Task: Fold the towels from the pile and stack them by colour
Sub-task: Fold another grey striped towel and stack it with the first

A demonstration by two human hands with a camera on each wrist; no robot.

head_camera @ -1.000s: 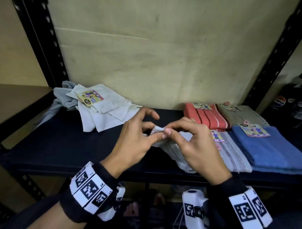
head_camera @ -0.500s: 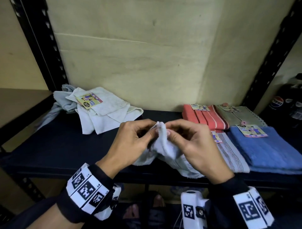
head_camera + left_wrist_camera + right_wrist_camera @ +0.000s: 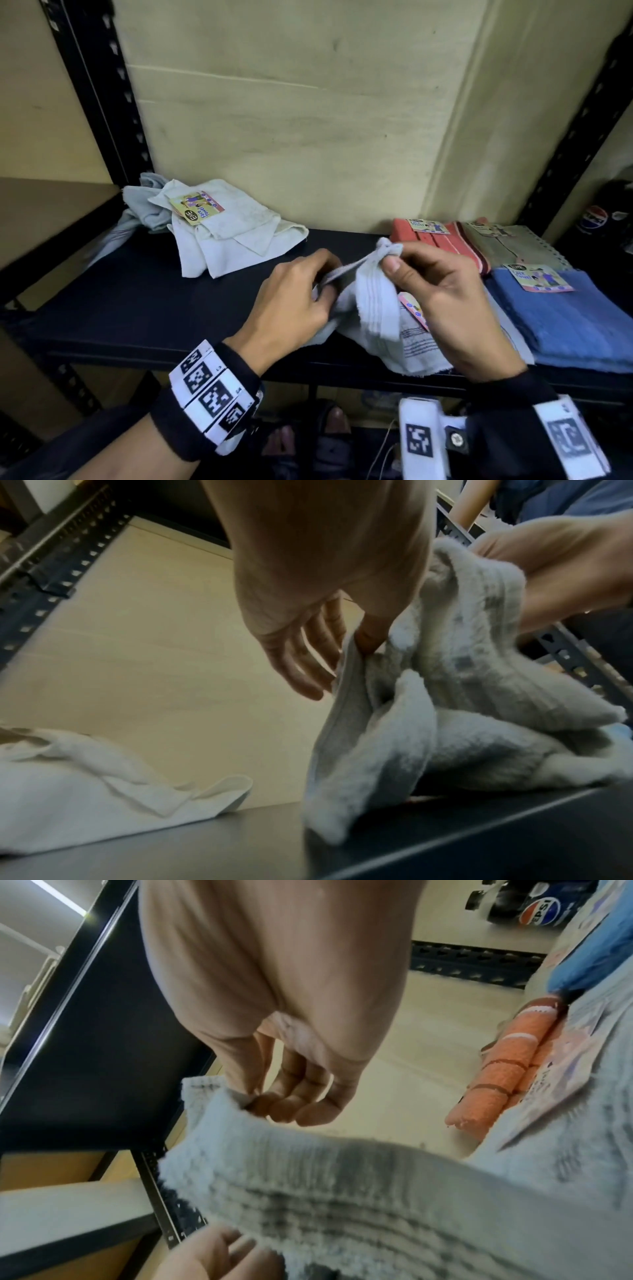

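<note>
**Grey towel drawn taut between both hands**

Since the earlier frame the hands had drawn apart. The right hand pinched the grey towel by its raised corner; the left hand gripped its edge. The towel drooped onto the shelf below them, the white pile beyond the left hand.

The towel being handled was pale grey with thin darker stripes near its edge. On the black shelf, the crumpled towels at the back were off-white and light grey. The folded ones were coral with dark and white stripes, olive-beige, and plain blue.
</note>
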